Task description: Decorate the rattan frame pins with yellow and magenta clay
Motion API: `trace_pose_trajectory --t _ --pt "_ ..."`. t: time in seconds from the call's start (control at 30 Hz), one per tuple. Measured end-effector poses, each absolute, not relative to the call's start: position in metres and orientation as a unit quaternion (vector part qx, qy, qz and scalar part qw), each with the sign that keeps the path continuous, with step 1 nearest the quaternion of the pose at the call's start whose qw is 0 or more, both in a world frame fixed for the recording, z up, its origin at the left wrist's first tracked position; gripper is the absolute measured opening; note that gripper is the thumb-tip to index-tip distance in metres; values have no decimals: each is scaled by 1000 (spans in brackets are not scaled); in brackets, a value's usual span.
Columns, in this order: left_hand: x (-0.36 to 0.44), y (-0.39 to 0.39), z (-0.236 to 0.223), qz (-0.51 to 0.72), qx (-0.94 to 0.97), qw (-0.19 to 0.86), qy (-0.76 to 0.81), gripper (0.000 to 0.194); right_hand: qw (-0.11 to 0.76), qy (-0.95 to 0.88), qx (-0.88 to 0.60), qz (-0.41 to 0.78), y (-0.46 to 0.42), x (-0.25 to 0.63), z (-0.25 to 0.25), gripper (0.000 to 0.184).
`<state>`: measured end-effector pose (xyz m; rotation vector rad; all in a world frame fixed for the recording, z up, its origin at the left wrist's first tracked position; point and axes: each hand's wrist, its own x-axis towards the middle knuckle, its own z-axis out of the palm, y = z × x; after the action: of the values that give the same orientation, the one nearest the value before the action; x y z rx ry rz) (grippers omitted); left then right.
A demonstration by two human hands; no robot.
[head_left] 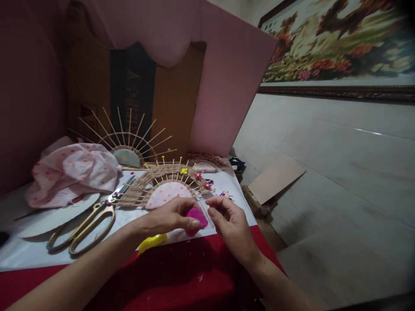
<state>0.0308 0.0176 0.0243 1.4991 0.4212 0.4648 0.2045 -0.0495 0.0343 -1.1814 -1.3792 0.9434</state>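
My left hand (pixel 175 214) grips a magenta lump of soft modelling clay (pixel 196 221) between thumb and fingers. Just to its right, my right hand (pixel 231 221) is closed in a pinch, apart from the lump; whatever it holds is too small to make out. Behind both hands lies a woven twine half-circle fan (pixel 139 185) on thin sticks, with a dotted pink fabric centre (pixel 168 193). Small yellow and magenta beads tip its sticks, and a yellow flower (pixel 184 171) and magenta flowers (pixel 207 185) sit along its right side. A yellow clay strip (pixel 152 242) lies below my left wrist.
Gold-handled scissors (pixel 92 229) lie left of the fan, near a pale curved sheet (pixel 61 218) and crumpled dotted cloth (pixel 78 166). A bare stick frame (pixel 129 129) leans against cardboard (pixel 177 99) behind. A tiled wall (pixel 340 172) rises to the right.
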Motion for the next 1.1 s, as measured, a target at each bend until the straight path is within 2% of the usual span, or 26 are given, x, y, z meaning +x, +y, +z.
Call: trace_pose_trajectory --t 0.1,0.2,0.47,0.6,1.1 --pt "30 19 27 239 668 678 193 24 525 -502 -468 503 -44 204 34 25" --pt "29 20 31 257 665 670 206 26 503 -485 -445 560 -40 205 35 28" --pt "27 21 37 267 680 645 224 28 486 -521 -431 553 -36 207 33 31" --pt "26 22 38 261 684 645 219 26 467 -498 -398 613 -35 207 32 31" --pt "28 18 38 265 668 642 267 34 433 -419 -348 719 -34 204 27 37"
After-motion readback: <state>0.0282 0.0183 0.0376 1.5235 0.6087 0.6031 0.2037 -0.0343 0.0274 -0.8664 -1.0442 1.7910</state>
